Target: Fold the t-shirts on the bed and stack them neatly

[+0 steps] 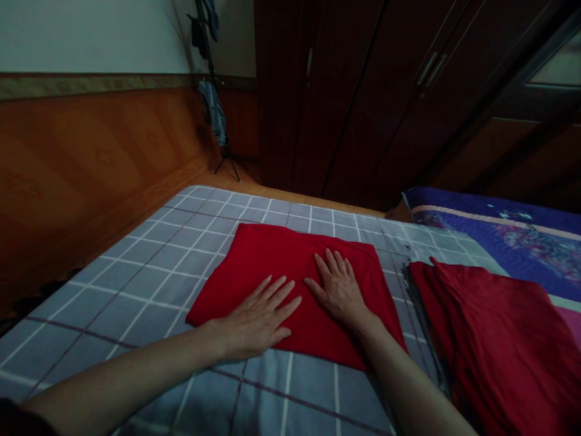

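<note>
A red folded cloth lies flat on the bed, roughly a rectangle; its kind of garment cannot be made out. My left hand rests palm down on its near left part, fingers spread and pointing to the far right. Farther to the right, my right hand also presses flat on the cloth with its fingers apart. Neither hand grips the fabric. Beside my right forearm is a stack of folded red clothes, with a dark grey layer showing along its left edge.
The bed wears a grey checked sheet. A purple flowered quilt lies at the right. Beyond the bed stand a dark wooden wardrobe and a black coat stand with clothes hanging on it. An orange-brown wall runs along the left.
</note>
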